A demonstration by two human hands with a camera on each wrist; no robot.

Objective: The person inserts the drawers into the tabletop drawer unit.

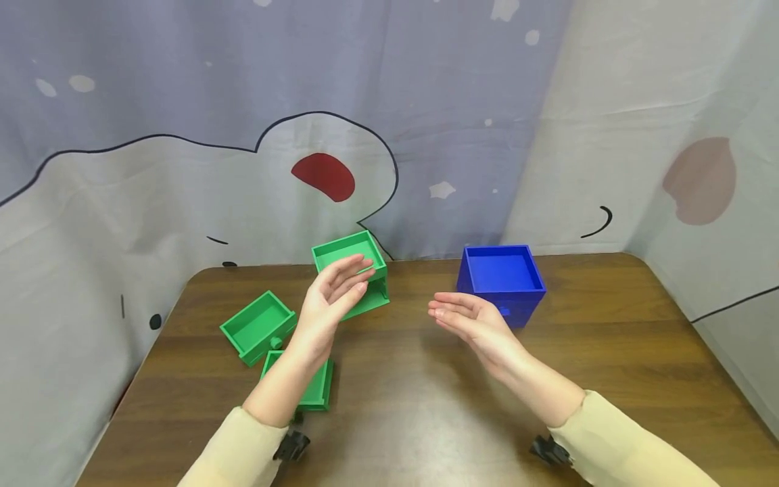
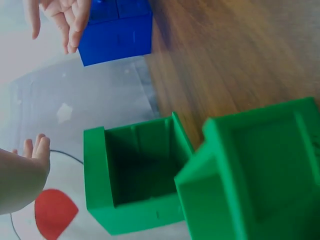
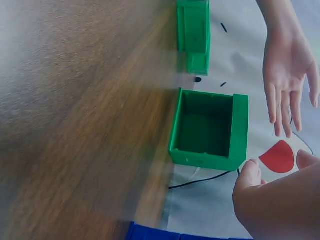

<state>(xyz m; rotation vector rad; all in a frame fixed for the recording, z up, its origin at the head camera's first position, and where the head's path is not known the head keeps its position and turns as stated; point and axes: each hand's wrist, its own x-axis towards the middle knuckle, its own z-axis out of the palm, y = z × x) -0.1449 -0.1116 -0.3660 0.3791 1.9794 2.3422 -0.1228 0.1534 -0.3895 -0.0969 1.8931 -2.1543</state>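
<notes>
My left hand [image 1: 325, 304] is raised with fingers extended, overlapping a green box frame [image 1: 381, 272] in the head view. Nothing is in its grasp. The green frame has a shallow tray on top and a hollow, open-fronted space [image 3: 205, 125] below. My right hand [image 1: 483, 331] hovers just left of a blue box [image 1: 517, 308], fingers straight and holding nothing. The palms roughly face each other with a wide gap between them. The blue box has a tray-like top and a small knob on its front.
Two green drawers lie on the wooden table [image 1: 420, 419] at the left: one with a round knob [image 1: 258, 325], the other nearer [image 1: 316, 391], partly behind my left forearm. A patterned curtain [image 1: 450, 135] hangs right behind the table's back edge.
</notes>
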